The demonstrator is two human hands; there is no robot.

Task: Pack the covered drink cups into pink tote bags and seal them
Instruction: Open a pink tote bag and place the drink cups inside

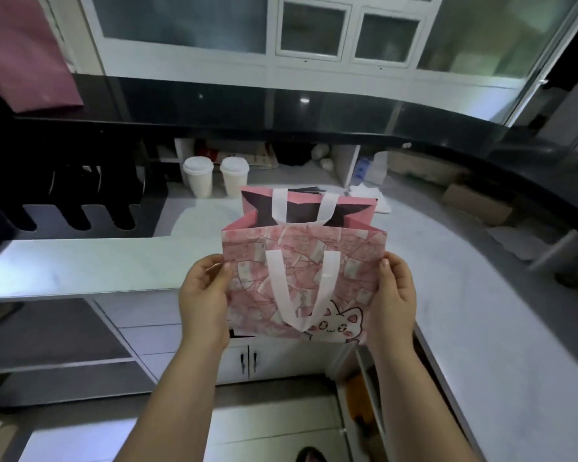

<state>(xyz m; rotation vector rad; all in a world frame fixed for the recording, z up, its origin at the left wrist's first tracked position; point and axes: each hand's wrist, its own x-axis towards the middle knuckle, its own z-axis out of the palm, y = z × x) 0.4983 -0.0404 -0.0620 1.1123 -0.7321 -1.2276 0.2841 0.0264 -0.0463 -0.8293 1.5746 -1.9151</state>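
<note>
While the bag point(301, 278) is held upright in the air at the near edge of the tabletop point(447, 295), its mouth is spread and faces up. The left hand point(202, 295) pinches the bag's left side edge, thumb on the front panel and fingers curled behind. The right hand point(394, 295) grips the right side edge likewise. Both forearms reach forward, roughly parallel, with the hands level. The left cup point(198, 176) and right cup point(235, 175) stand upright, lidded and side by side near the far edge, beyond the bag and slightly left of it, well apart from both hands. The left hand is the nearer. One hand will probably need freeing before a cup can be lifted.
</note>
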